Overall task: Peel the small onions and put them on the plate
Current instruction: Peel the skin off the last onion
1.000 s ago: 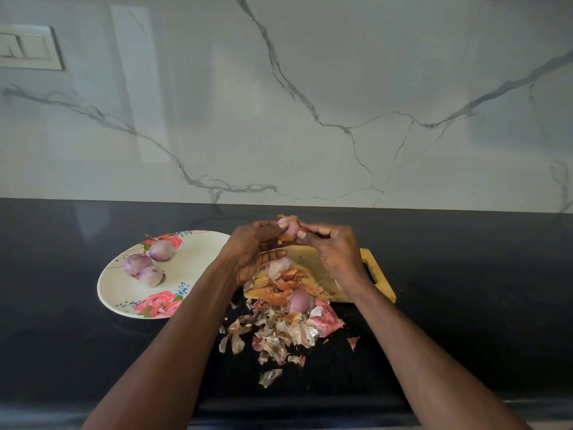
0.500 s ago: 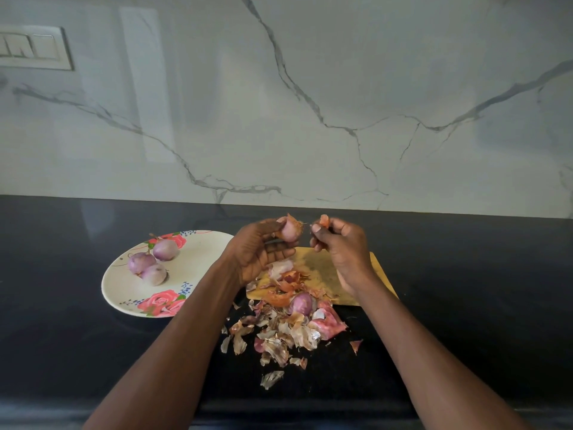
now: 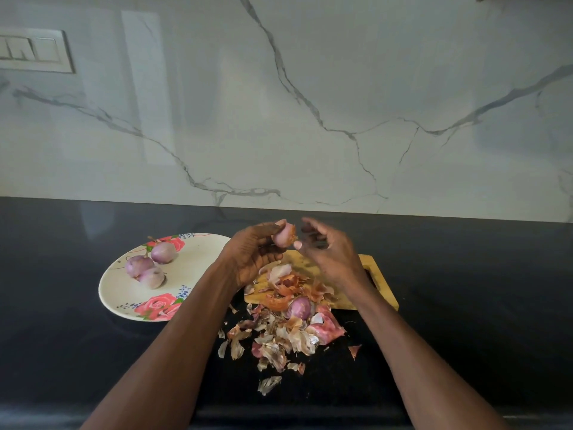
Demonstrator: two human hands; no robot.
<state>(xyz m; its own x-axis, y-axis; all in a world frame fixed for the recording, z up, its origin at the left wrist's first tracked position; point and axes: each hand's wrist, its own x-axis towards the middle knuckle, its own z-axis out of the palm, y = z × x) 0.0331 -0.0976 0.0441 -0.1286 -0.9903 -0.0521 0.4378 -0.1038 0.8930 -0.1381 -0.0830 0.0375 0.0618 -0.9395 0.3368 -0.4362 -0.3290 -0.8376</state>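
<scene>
From the head view, a small onion [image 3: 283, 234] was held above the cutting board [image 3: 379, 276], gripped in the curled fingers of the left hand [image 3: 252, 254]. The right hand [image 3: 325, 248] was kept just beside it, fingers loosely spread, nothing visibly pinched. Three peeled onions [image 3: 145, 264] were seen on the plate [image 3: 198, 262] at the left. One more onion [image 3: 299, 307] lay among the skins [image 3: 279, 333] on the counter [image 3: 465, 305]. Peeling appeared nearly finished; next, any remaining skin would need stripping before transfer to the plate.

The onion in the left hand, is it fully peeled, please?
Not fully: the onion still carries an orange skin scrap at its lower right edge.
</scene>
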